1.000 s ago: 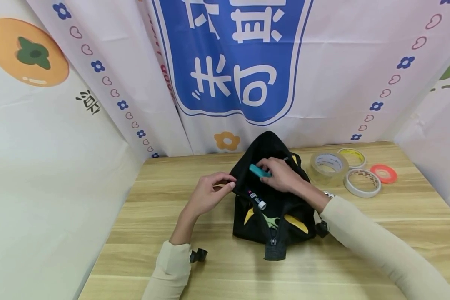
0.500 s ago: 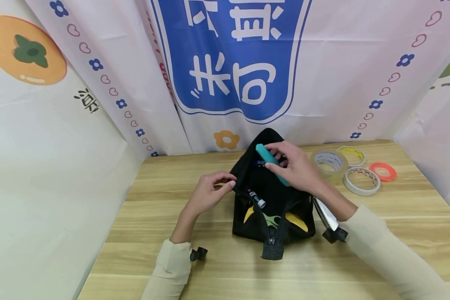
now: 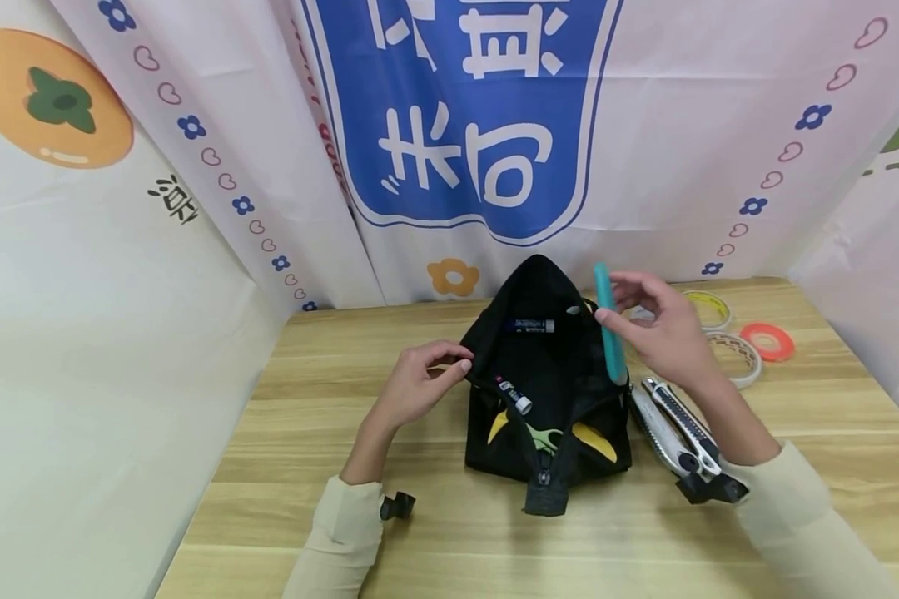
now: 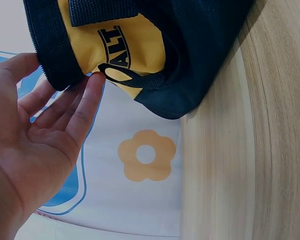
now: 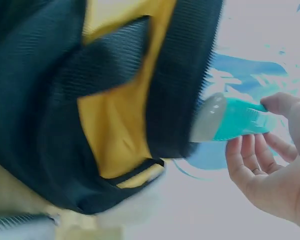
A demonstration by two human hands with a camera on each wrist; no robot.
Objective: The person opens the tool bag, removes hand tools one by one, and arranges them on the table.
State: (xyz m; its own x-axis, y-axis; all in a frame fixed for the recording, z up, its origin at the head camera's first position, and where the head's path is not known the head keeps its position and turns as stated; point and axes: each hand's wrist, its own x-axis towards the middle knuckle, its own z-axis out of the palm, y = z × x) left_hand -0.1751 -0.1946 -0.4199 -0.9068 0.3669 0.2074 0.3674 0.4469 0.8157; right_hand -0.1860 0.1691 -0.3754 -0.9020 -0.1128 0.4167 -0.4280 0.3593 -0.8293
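A black bag (image 3: 547,358) with yellow panels stands unzipped on the table. My left hand (image 3: 423,384) pinches the left edge of its opening; the left wrist view shows the thumb and fingers on the zipper rim (image 4: 52,47). My right hand (image 3: 663,329) holds a slim teal item (image 3: 609,324) between thumb and fingers, upright beside the bag's right rim. In the right wrist view this teal item (image 5: 240,120) has a grey translucent end, partly behind the rim. Inside the bag lie a small dark tube with a white cap (image 3: 513,395), a dark blue tube (image 3: 532,325) and something green (image 3: 544,438).
Two silver utility knives (image 3: 677,428) lie right of the bag, partly under the right wrist. Behind the right hand are tape rolls, including a white roll (image 3: 749,358), a yellow-cored roll (image 3: 707,308) and a red roll (image 3: 767,342). A printed cloth (image 3: 644,208) hangs behind the table.
My right hand has lifted the teal item out of the bag and carried it right, turning it upright. The dark blue tube and the utility knives have come into view. My left hand stays put.
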